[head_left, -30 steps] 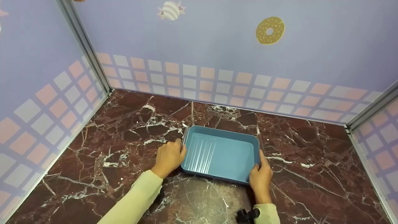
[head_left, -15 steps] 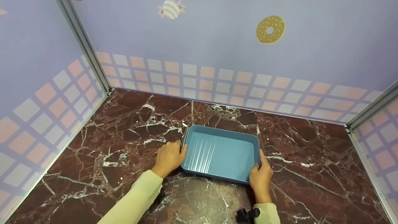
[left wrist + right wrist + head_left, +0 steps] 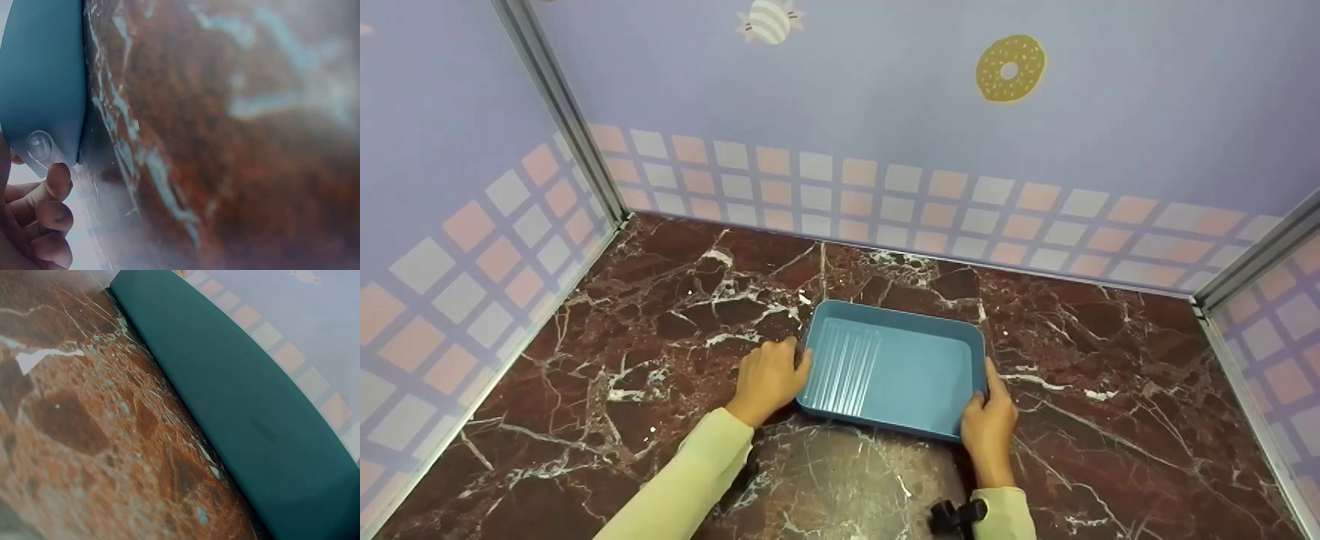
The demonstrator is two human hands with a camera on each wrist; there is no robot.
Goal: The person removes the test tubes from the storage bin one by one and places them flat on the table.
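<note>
A blue rectangular tray (image 3: pixel 919 367) with raised ribs across its left part lies on the marbled surface. At its left end is my left hand (image 3: pixel 769 381), thumb along the rim and other fingers curled beside the end wall. In the left wrist view those curled fingers (image 3: pixel 53 216) are close to a clear piece with a round bump (image 3: pixel 40 146) at the tray's end. My right hand (image 3: pixel 990 424) grips the right end near the front corner, its thumb over the rim and fingers along the outer wall. The right wrist view shows the tray's long side wall (image 3: pixel 219 382), without the hand.
Dark red marbled surface (image 3: pixel 675 390) with white veins extends around the tray. A lilac wall (image 3: pixel 877 105) with pink and white squares stands behind, and metal-framed panels (image 3: pixel 435 187) close off both sides. A black strap (image 3: pixel 958 517) is on the right wrist.
Both hands keep their places at the tray's ends, and the tray stays put. The head view has shifted very slightly.
</note>
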